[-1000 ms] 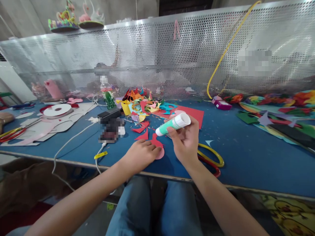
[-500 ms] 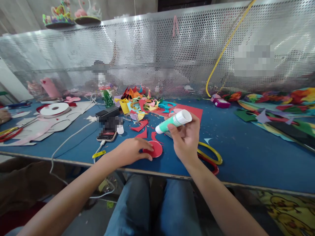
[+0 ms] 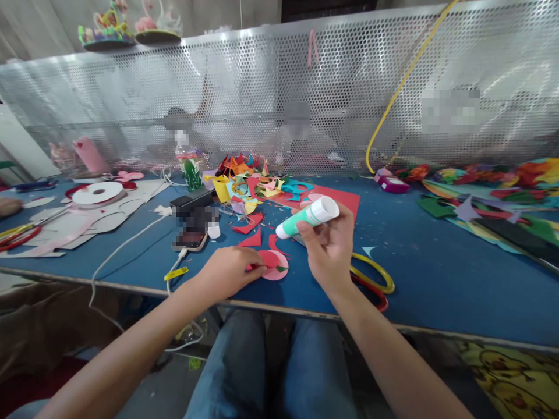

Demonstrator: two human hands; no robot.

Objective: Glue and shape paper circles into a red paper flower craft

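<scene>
My right hand (image 3: 328,250) holds a green and white glue stick (image 3: 307,217) tilted above the blue table (image 3: 437,267), its tip pointing down and left. My left hand (image 3: 231,269) pinches a small red paper piece at the left edge of a pink paper disc (image 3: 276,266) lying near the table's front edge. The disc carries a tiny green scrap. Red paper offcuts (image 3: 255,233) lie just behind the disc.
Yellow and red scissors (image 3: 374,282) lie right of my right hand. A phone (image 3: 190,239) on a white cable, a black box (image 3: 192,201) and a pile of coloured paper scraps (image 3: 253,185) sit behind. A perforated metal screen (image 3: 279,99) closes the back; other people sit beyond it.
My left hand drew back off the disc to its left edge, and the disc now shows its pink face instead of red. The glue stick stayed almost still.
</scene>
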